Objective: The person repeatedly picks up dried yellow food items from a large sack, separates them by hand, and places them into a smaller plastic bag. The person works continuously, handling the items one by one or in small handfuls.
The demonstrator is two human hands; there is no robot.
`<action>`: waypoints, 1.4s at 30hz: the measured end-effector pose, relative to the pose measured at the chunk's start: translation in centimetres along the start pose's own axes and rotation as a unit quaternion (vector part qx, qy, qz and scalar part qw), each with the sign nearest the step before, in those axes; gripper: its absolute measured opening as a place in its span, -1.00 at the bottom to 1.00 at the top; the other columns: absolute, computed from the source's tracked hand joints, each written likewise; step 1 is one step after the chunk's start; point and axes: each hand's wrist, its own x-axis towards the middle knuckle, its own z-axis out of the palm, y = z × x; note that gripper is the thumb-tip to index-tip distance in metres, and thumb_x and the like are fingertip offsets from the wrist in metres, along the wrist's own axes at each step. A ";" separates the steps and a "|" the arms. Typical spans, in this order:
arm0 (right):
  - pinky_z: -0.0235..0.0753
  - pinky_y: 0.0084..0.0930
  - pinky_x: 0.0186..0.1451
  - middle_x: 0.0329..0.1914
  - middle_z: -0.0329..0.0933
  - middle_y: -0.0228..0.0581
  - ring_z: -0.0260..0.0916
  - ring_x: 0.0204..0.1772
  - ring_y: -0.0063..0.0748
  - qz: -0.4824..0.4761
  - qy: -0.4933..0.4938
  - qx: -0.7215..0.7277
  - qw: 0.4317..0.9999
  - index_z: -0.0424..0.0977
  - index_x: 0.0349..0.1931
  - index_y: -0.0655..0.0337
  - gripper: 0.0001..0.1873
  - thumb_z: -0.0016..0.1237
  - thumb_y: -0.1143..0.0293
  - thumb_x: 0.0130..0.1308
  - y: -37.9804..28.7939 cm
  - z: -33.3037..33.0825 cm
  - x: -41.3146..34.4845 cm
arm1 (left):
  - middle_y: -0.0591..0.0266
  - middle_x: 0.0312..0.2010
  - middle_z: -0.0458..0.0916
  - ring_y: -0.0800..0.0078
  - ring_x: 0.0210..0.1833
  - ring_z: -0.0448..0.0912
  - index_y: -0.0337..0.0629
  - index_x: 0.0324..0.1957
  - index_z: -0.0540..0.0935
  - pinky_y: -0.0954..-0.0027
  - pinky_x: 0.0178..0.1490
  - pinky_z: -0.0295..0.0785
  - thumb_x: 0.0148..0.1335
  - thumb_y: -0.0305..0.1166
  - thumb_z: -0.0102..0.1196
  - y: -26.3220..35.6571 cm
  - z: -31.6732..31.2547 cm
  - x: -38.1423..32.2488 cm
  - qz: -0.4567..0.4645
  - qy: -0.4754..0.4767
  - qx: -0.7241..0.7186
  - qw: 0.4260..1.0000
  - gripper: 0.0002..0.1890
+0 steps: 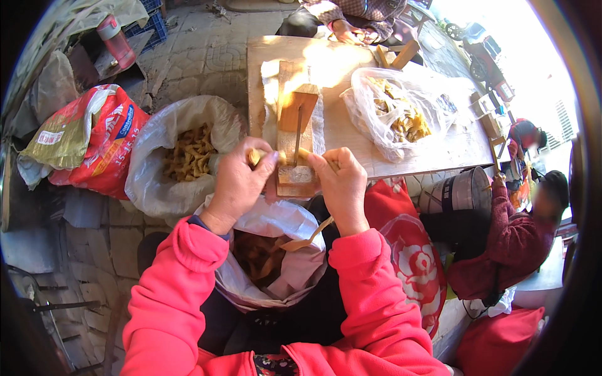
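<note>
A wooden block fixture [297,112] with an upright metal blade or rod [298,136] stands on a board at the near edge of a wooden table [329,113]. My left hand [247,176] grips a yellowish-brown strip [256,156] on the rod's left side. My right hand [339,181] pinches the strip [304,153] just right of the rod; whether both ends are one piece is hidden at the rod. A long thin tail [308,238] hangs below my right hand over an open white sack [301,216] of brown strips [259,258] between my legs.
Left stands a white sack [150,164] of cut pieces [188,155] beside a red sack [110,141]. A clear plastic bag [360,84] of pale strips lies on the table. A person [362,19] sits opposite; another [512,244] sits right, by a bucket [454,190].
</note>
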 end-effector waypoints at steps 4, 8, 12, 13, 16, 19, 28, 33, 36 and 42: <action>0.43 -0.57 -0.47 -0.63 0.50 -0.27 0.39 -0.55 -0.61 -0.044 0.024 0.016 0.999 0.44 -0.42 0.28 -0.76 0.26 0.41 0.21 -0.8 -0.3 -1.7 | 0.25 -0.42 0.57 0.57 -0.44 0.48 -0.28 -0.31 0.54 0.47 -0.39 0.41 0.33 -0.28 0.20 1.3 -0.7 -0.8 0.119 0.000 0.050 0.992 -0.76; 0.39 -0.61 -0.49 -0.65 0.44 -0.33 0.31 -0.57 -0.68 -0.122 -0.005 0.084 0.989 0.43 -0.43 0.27 -0.76 0.27 0.46 0.20 -2.9 -1.3 -3.6 | 0.34 -0.42 0.52 0.67 -0.44 0.46 -0.35 -0.38 0.52 0.56 -0.39 0.36 0.46 -0.30 0.00 3.1 -1.5 -2.4 0.098 0.099 0.053 0.989 -0.69; 0.29 -0.51 -0.59 -0.62 0.41 -0.33 0.34 -0.64 -0.41 -0.350 -0.117 0.031 0.929 0.45 -0.42 0.22 -0.74 0.34 0.53 0.03 -4.6 -1.4 -4.5 | 0.37 -0.46 0.53 0.70 -0.52 0.43 -0.32 -0.40 0.56 0.59 -0.47 0.31 0.44 -0.36 -0.01 3.9 -0.1 -4.3 0.176 0.026 0.002 0.984 -0.72; 0.33 -0.45 -0.58 -0.60 0.45 -0.28 0.38 -0.63 -0.32 -0.369 -0.145 0.045 0.917 0.46 -0.41 0.22 -0.73 0.35 0.53 -0.01 -4.8 -1.5 -4.5 | 0.37 -0.49 0.53 0.69 -0.51 0.45 -0.30 -0.39 0.58 0.58 -0.45 0.34 0.41 -0.37 0.02 4.1 -0.2 -4.8 0.080 -0.033 -0.022 0.996 -0.75; 0.38 -0.43 -0.56 -0.56 0.53 -0.22 0.43 -0.62 -0.27 -0.359 -0.246 0.191 0.880 0.48 -0.39 0.26 -0.78 0.30 0.45 0.07 -4.8 -2.8 -3.8 | 0.39 -0.57 0.54 0.65 -0.50 0.52 -0.24 -0.41 0.63 0.56 -0.43 0.40 0.34 -0.38 0.10 5.1 -0.6 -5.9 -0.121 -0.252 -0.019 0.960 -0.80; 0.42 -0.43 -0.52 -0.62 0.51 -0.21 0.46 -0.62 -0.27 -0.268 -0.249 0.251 0.896 0.48 -0.52 0.30 -0.85 0.16 0.50 0.18 -4.4 -4.2 -2.8 | 0.37 -0.54 0.57 0.62 -0.50 0.52 -0.25 -0.39 0.64 0.53 -0.48 0.39 0.27 -0.33 0.22 6.2 -1.0 -6.5 -0.063 -0.501 -0.114 0.856 -0.81; 0.28 -0.64 -0.41 -0.57 0.38 -0.48 0.22 -0.39 -0.77 0.202 -0.309 0.235 0.899 0.51 -0.42 0.36 -0.67 -0.04 0.27 0.47 -4.8 -2.8 -5.0 | 0.27 -0.52 0.41 0.27 -0.54 0.48 -0.08 -0.17 0.65 0.27 -0.51 0.36 -0.04 -0.20 0.36 5.5 -2.7 -4.5 0.386 -0.179 0.223 0.877 -0.63; 0.22 -0.72 -0.55 -0.53 0.48 -0.44 0.30 -0.56 -0.68 0.368 -0.395 0.403 0.739 0.52 -0.37 0.26 -0.84 -0.05 0.40 0.38 -4.6 -1.6 -5.9 | 0.30 -0.42 0.50 0.38 -0.53 0.48 0.03 -0.16 0.70 0.38 -0.53 0.32 -0.05 -0.31 0.34 4.2 -3.2 -4.1 0.468 -0.157 0.206 0.845 -0.68; 0.24 -0.72 -0.56 -0.51 0.51 -0.41 0.34 -0.54 -0.70 0.293 -0.281 0.459 0.790 0.53 -0.35 0.26 -0.85 0.08 0.38 0.36 -4.6 -1.7 -6.3 | 0.25 -0.23 0.58 0.37 -0.48 0.55 0.01 -0.26 0.74 0.38 -0.46 0.44 -0.08 -0.38 0.35 4.1 -2.7 -4.9 0.477 -0.063 0.180 0.858 -0.75; 0.40 -0.64 -0.38 -0.43 0.55 -0.31 0.41 -0.42 -0.61 -0.021 -0.188 0.292 0.938 0.54 -0.31 0.35 -0.89 0.11 0.48 0.33 -4.8 -2.6 -5.9 | 0.02 -0.07 0.64 0.18 -0.20 0.69 -0.23 -0.17 0.67 0.32 -0.15 0.59 0.25 -0.42 0.20 4.5 -2.7 -5.1 0.269 -0.130 0.143 0.943 -0.85</action>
